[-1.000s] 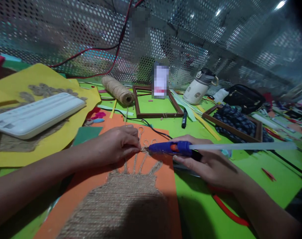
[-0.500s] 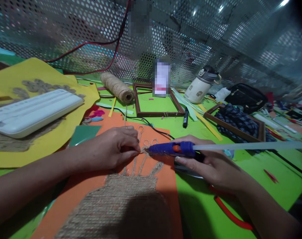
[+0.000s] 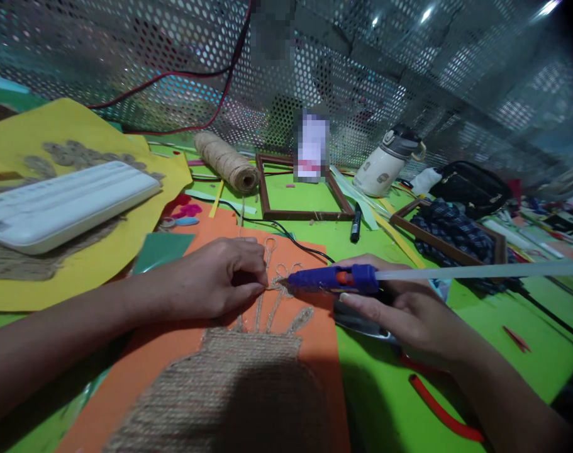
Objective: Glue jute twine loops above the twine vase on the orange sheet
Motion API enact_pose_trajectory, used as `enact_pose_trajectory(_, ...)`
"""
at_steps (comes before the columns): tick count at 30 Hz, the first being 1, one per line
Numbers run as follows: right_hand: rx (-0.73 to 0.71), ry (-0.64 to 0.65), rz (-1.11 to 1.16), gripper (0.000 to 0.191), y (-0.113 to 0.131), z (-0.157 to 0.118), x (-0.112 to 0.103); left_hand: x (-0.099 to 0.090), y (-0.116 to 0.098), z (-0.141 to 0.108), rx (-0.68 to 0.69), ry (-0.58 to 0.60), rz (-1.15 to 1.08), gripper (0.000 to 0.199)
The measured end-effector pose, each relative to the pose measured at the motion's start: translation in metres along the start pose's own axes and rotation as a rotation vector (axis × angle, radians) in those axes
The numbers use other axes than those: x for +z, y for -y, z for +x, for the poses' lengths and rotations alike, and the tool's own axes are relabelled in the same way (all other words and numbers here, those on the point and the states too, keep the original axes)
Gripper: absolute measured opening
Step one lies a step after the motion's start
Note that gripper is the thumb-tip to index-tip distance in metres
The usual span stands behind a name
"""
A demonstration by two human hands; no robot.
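Note:
My right hand (image 3: 399,308) is wrapped around a blue glue gun (image 3: 333,279), with a long pale glue stick (image 3: 475,270) jutting from its back end. The nozzle points left and meets a small twine flower (image 3: 282,277) on an orange sheet (image 3: 314,352). Beside that nozzle, my left hand (image 3: 234,277) pinches thin jute twine against the sheet; the fingertips partly hide it. Below both hands is a vase shape covered in rows of twine (image 3: 220,390), with twine stems rising from its top. A strand runs from behind my left hand to the twine roll (image 3: 227,162).
Past the sheet lie a brown frame (image 3: 309,216), a black marker (image 3: 356,223) and a white bottle (image 3: 379,165). To the left, a white device (image 3: 73,204) rests on yellow paper (image 3: 168,182). Red-handled scissors (image 3: 441,409) lie under my right wrist. A black cable (image 3: 286,233) crosses behind.
The whole view has shifted slightly. The nozzle and my left fingers stay close together at the twine flower, with little other visible movement.

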State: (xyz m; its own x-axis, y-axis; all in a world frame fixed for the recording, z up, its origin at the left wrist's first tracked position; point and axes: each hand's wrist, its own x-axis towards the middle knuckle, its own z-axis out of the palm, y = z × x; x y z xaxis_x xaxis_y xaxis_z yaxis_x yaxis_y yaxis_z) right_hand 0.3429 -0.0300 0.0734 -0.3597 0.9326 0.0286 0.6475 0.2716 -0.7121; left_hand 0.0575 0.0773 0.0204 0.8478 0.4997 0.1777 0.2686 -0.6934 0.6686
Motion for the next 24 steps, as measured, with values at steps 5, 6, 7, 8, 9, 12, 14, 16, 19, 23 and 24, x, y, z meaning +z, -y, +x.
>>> enact_pose_trajectory(5, 0.032, 0.018, 0.050, 0.024, -0.0031, -0.0001, 0.0008, 0.0009, 0.0009, -0.0006, -0.019, -0.014, -0.009, 0.015)
enact_pose_trajectory(6, 0.039, 0.020, 0.064, 0.023, -0.0036, 0.0000, 0.0013, 0.0009, 0.0008, -0.0009, -0.022, -0.016, -0.006, 0.014)
enact_pose_trajectory(7, 0.045, 0.019, 0.080, 0.023, -0.0039, 0.0002, 0.0018, 0.0008, 0.0006, -0.0012, -0.027, -0.018, -0.004, 0.014)
enact_pose_trajectory(8, 0.049, 0.015, 0.099, 0.022, -0.0041, 0.0004, 0.0024, 0.0008, 0.0003, -0.0015, -0.033, -0.020, -0.005, 0.014)
enact_pose_trajectory(9, 0.056, 0.010, 0.118, 0.022, -0.0042, 0.0007, 0.0030, 0.0009, 0.0000, -0.0017, -0.044, -0.023, -0.007, 0.014)
enact_pose_trajectory(12, 0.076, -0.024, 0.164, 0.022, -0.0047, 0.0014, 0.0046, 0.0019, -0.0007, -0.0018, -0.079, -0.033, -0.027, 0.013)
enact_pose_trajectory(14, 0.087, -0.056, 0.182, 0.022, -0.0055, 0.0015, 0.0050, 0.0029, -0.0010, -0.0015, -0.099, -0.033, -0.037, 0.012)
enact_pose_trajectory(16, 0.093, -0.087, 0.199, 0.022, -0.0065, 0.0013, 0.0050, 0.0039, -0.0010, -0.0013, -0.124, -0.025, -0.044, 0.012)
enact_pose_trajectory(19, 0.090, -0.080, 0.193, 0.023, -0.0071, 0.0010, 0.0047, 0.0046, -0.0009, -0.0016, -0.156, -0.017, -0.049, 0.011)
enact_pose_trajectory(23, 0.079, -0.041, 0.201, 0.022, -0.0057, 0.0014, 0.0051, 0.0046, -0.0010, -0.0019, -0.152, -0.028, -0.050, 0.010)
enact_pose_trajectory(24, 0.085, -0.036, 0.211, 0.023, -0.0052, 0.0014, 0.0054, 0.0047, -0.0012, -0.0018, -0.150, -0.030, -0.050, 0.009)
